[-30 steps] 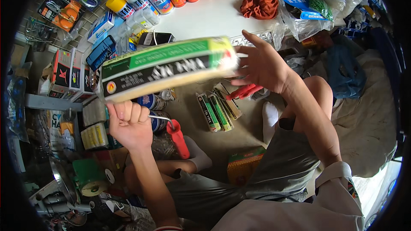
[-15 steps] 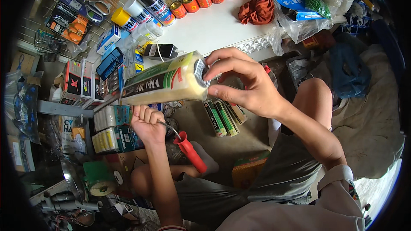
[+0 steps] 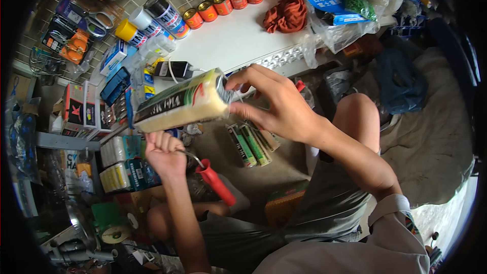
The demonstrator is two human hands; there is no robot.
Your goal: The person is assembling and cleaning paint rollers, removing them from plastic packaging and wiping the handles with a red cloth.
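**Roller sleeve held level between two hands**

The wrapped paint roller sleeve (image 3: 180,102) lies with its long axis running left to right, tilted slightly up toward the right. The right hand (image 3: 276,106) grips its open right end with fingertips curled around the rim. The left hand (image 3: 165,153) sits just under the sleeve's left part, clenched on a wire frame with a red handle (image 3: 217,182) (handle pointing down-right). Behind is a white surface (image 3: 238,40).

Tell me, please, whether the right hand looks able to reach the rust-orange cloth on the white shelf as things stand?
Probably yes, once it lets go: the right hand is at the end of the wrapped paint roller, and the orange cloth lies just beyond on the white shelf with nothing between them.
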